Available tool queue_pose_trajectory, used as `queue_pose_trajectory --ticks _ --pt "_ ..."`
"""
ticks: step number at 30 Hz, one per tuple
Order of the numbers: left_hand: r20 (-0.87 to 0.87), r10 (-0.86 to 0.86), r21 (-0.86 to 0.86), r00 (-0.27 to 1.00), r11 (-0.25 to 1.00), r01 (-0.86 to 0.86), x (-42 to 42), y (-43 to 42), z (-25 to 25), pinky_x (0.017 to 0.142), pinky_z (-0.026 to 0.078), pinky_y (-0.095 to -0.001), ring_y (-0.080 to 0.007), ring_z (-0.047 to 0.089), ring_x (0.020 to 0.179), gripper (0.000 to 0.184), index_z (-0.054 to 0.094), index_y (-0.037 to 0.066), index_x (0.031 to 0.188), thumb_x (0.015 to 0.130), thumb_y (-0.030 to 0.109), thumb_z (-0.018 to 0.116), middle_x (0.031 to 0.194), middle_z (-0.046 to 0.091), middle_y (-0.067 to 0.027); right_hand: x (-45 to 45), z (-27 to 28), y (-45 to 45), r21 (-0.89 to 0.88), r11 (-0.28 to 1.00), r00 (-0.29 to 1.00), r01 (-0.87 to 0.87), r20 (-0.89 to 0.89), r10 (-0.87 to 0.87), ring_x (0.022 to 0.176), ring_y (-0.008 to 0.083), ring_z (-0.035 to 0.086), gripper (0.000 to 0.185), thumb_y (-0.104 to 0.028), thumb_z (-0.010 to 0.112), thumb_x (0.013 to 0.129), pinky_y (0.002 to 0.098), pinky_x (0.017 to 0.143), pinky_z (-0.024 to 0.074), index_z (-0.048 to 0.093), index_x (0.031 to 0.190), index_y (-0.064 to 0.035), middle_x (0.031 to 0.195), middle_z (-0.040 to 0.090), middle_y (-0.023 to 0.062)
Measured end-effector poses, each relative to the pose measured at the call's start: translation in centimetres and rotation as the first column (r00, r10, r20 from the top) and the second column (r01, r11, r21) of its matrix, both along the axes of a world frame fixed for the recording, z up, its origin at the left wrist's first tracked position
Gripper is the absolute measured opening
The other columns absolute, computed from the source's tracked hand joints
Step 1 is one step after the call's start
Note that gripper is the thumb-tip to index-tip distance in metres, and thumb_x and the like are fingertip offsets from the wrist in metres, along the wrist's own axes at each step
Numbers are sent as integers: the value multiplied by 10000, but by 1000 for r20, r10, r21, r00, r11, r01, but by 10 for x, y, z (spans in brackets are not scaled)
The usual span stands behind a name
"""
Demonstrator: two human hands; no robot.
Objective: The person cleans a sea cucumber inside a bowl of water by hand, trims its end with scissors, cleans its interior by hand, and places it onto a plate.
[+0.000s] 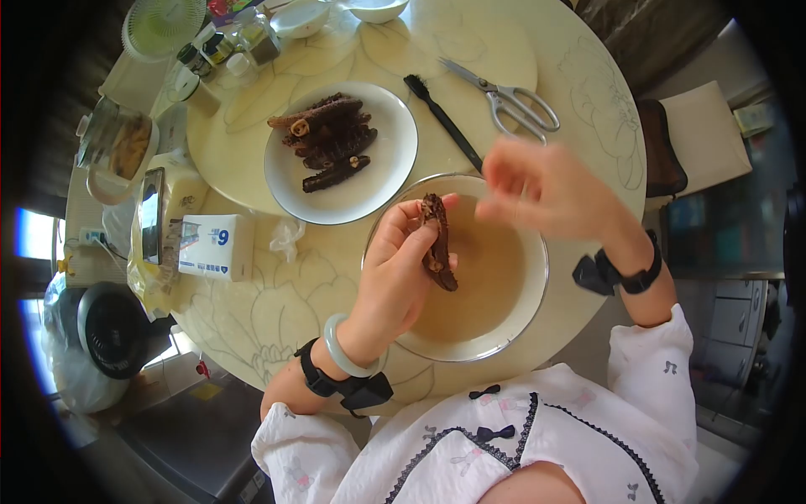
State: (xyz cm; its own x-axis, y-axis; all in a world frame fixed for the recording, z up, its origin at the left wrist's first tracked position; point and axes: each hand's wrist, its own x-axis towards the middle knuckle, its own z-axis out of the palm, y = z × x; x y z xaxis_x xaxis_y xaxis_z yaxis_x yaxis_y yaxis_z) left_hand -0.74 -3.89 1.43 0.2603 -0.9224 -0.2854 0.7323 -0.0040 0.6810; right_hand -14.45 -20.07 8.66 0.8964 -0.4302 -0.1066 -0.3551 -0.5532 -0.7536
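My left hand is closed around a dark brown, bumpy, elongated piece that looks like a sea cucumber, tilted above a bowl of cloudy brown water. Motion smears my right hand, raised over the bowl's upper right side; whether its fingers hold anything cannot be made out. Several similar dark pieces lie piled on a white plate beyond the bowl. A black brush lies right of the plate, its handle end near the bowl rim. Grey-handled scissors rest farther right with blades apart.
At left on the table are a tissue pack, crumpled clear plastic and a glass pot. Several jars, white bowls and a small fan stand at the back. A chair is beyond the right edge.
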Motion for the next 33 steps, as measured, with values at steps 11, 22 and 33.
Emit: queue_pose_trajectory --ticks 11,22,33 --pt "-202 -9 -25 979 1000 4 -9 7 -9 967 464 -382 -194 590 1056 222 513 11 1202 995 87 491 1117 612 -85 0 -50 42 22 999 984 -43 176 39 627 158 638 239 -205 715 856 265 565 507 600 913 -3 740 635 75" --pt "-143 -85 -3 986 996 85 -3 5 -17 918 470 -298 -145 604 1010 277 577 17 1147 892 -6 683 1060 650 -57 -8 -46 40 344 937 988 63 108 -107 691 155 520 205 -171 472 1005 283 633 442 582 1001 2 788 566 76" --pt "471 -301 -42 829 931 362 14 5 -11 913 474 -333 -195 614 1018 315 508 20 1157 901 60 689 1101 614 -78 -16 -44 48 7 1000 985 -28 173 27 543 298 555 143 -145 612 932 378 512 437 558 865 -32 634 566 132"
